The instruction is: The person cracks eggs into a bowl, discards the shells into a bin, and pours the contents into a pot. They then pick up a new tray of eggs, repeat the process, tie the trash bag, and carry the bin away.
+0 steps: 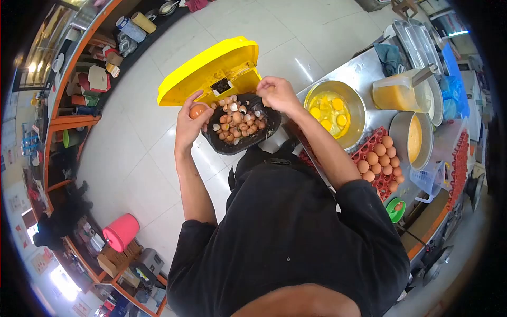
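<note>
My left hand (189,127) is closed around a brown egg (198,110) at the left rim of the bin. Over the bin's right side, my right hand (279,95) has its fingers curled together; what they hold, if anything, I cannot make out. Below and between both hands lies a heap of cracked eggshells (238,122) in the black bin liner (226,147). The bin's yellow lid (203,66) stands raised behind them. To the right, a steel bowl (357,100) holds several raw yolks (326,124) in egg white.
Whole eggs (382,158) sit on a red egg tray (364,153) by my right forearm. On the steel counter (348,68) stand a jug of yellow liquid (393,95) and a round pan of batter (415,142). A pink bin (121,232) is on the floor at left.
</note>
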